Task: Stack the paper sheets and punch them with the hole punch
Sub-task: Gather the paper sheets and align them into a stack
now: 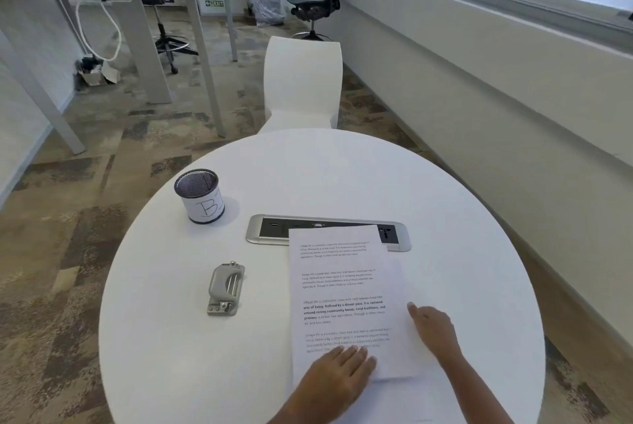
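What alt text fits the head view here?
Both hands rest flat on a stack of printed paper sheets on a round white table: left hand on the near edge, right hand at the right edge. A grey hole punch lies untouched to the left, with a mesh pen cup behind it.

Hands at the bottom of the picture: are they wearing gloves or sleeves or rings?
No gloves. Both the left hand and the right hand are bare, with bare forearms and no sleeves in view. No rings, watch or bracelet show on either.
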Demonstrator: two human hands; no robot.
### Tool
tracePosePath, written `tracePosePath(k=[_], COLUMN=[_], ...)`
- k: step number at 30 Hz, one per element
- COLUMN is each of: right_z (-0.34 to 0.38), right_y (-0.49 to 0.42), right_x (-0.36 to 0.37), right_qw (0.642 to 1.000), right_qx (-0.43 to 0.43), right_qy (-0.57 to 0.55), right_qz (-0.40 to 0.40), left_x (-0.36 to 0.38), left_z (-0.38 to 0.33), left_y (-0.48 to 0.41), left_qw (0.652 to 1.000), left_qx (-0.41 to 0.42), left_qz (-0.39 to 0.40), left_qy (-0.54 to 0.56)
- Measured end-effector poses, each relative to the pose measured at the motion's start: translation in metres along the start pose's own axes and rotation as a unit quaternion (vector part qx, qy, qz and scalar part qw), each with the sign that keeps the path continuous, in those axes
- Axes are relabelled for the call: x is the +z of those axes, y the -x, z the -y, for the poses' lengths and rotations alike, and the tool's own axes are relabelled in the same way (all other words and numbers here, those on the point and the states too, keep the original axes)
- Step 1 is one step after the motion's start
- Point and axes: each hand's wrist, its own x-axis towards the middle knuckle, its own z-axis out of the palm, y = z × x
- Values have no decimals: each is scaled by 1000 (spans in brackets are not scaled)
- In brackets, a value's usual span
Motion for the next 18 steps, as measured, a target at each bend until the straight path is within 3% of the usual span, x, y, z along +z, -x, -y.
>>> tracePosePath(k=[3, 5, 7, 9, 15, 18], right_z=[-6, -6, -4, -2, 18, 22], right_y=[11, 19, 25, 28, 39, 36], right_x=[6, 12, 16, 23, 36, 37], right_qw=[999, 997, 996, 995, 997, 999], right_qx=[31, 40, 43, 45, 36, 31], right_qy=[36, 66, 78, 84, 60, -5], right_qz=[-13, -9, -11, -7, 39, 39], left_x=[-10, -17, -20, -20, -12, -11], left_z=[7, 16, 27, 35, 37, 40], left_y=[0, 1, 2, 6, 4, 3], left_qw=[992, 968, 922, 891, 887, 883], left_qx=[-97, -230, -375, -446, -452, -457], left_qz=[-54, -82, -30, -2, 46, 58], left_qy=[52, 64, 92, 86, 77, 86])
